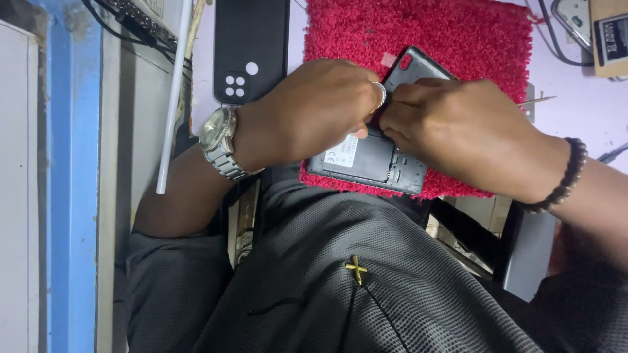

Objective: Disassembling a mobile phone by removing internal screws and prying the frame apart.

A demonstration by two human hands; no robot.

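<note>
Dark grey opened phone with its back cover off (pixel 369 160), lying on a red shaggy mat (pixel 458 39); left hand (pixel 307 111) and right hand (pixel 458 134) meet over it, fingers curled together, fingertips pressing into its body; black cased phone (pixel 252 46) beside mat.

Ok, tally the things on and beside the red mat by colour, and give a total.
Black or dark grey: 2, the opened phone under the left hand and right hand, and the black phone beside the mat
Red: 1, the mat
White: 1, the thin rod
Total: 4
</note>
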